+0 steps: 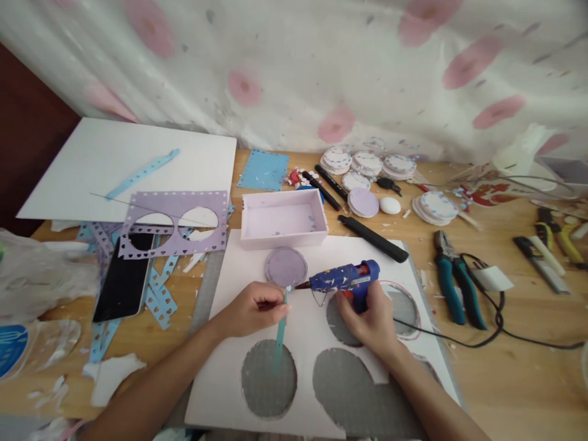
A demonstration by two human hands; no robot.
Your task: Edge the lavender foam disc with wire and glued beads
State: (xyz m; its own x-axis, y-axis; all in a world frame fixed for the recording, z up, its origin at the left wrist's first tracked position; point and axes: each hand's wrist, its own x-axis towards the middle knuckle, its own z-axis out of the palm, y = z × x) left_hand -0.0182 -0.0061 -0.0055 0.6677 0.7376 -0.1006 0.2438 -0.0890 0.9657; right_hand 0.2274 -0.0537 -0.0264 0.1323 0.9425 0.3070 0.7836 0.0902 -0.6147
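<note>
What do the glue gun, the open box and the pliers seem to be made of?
Glue gun: probably hard plastic, its blue body moulded and scuffed. Open box: perhaps foam board, matte, with thick flat walls. Pliers: likely metal head, greyish sheen; smooth teal handles, plastic or rubber.

Backed across nearly the full width by an off-white sheet (285,43), printed with big pink blooms and small grey leaf-like marks. Hangs creased and slightly glossy, rippled low down, reaching the rear of the bench (519,380). Can't see behind the sheet. Bordered at far left by a dark reddish-brown panel (27,122), with a slanted boundary against the sheet. Can't tell if wall or furniture. Bench: light, warm-toned wood, with grain visible, clearest at right. Lit softly, with mild sheen on the sheet and soft shadows on the wood. Darkest at upper left.
</note>
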